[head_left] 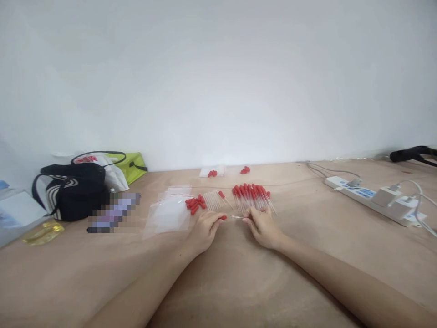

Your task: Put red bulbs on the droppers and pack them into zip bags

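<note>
Between the thumb and fingers of my left hand [205, 228] is a red rubber bulb [223, 217]. My right hand [262, 227] pinches a thin clear tube [236, 217], its free end pointing at the bulb with a small gap between them. Beyond my left hand lie a pile of loose red bulbs [195, 204] and a row of bare clear tubes [212, 200]. One tube with a red bulb on it [225, 198] rests beside that row. Past my right hand, several tubes with red bulbs [251, 192] lie side by side.
Clear plastic bags [169, 209] lie left of the bulbs. Two smaller bags with red bulbs [212, 173] are near the wall. A black bag [82, 189] and a blurred-out object [116, 212] stand left; a power strip [370, 198] with cables lies right.
</note>
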The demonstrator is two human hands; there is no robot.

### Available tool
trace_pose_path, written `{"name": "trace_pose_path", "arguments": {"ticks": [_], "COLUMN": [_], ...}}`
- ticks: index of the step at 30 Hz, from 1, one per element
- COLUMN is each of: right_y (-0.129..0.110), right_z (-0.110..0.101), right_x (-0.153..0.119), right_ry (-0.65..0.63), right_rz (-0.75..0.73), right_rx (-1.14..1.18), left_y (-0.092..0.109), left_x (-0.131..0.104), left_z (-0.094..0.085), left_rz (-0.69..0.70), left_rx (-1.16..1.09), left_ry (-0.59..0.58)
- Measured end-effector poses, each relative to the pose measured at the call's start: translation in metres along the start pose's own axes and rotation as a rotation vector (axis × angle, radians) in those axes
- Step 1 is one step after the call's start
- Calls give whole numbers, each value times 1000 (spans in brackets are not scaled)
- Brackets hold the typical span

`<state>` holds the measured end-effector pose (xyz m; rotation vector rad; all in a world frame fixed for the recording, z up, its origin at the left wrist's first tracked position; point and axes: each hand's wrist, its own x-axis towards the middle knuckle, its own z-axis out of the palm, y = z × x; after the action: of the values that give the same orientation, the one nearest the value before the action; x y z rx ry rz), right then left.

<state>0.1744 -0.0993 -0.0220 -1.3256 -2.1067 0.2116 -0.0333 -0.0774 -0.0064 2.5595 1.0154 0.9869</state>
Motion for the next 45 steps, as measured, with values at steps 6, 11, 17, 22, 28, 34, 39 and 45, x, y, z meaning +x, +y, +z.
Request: {"name": "trace_pose_path", "arguments": {"ticks": [6, 11, 17, 22, 28, 34, 39, 45], "right_y": [-1, 3, 6, 5, -2, -5, -9, -15], "right_z": [4, 5, 4, 0, -6, -4, 0, 4], "right_x": [1, 1, 3, 4, 1, -2, -3, -3], "right_ry": [2, -20, -55, -81, -43, -24, -28, -63], "right_rz": [-63, -89, -43, -59, -122, -142, -99, -49], "right_rx": [7, 43, 109, 67, -117, -73, 11, 26], "left_y": [6, 8, 8, 11, 10, 11, 12, 8], "left_x": [-1, -4, -6, -6, -7, -7, -6, -8], "left_z": [0, 2, 4, 4, 4, 4, 3, 5], "left_rz": [-40, -144, -152, -122, -89, -69, -31, 50], "left_rx": [-38, -147, -121, -37, 27, 28, 29, 45], "left_ry": [-43, -154, -183, -186, -167, -169, -170, -175]}}
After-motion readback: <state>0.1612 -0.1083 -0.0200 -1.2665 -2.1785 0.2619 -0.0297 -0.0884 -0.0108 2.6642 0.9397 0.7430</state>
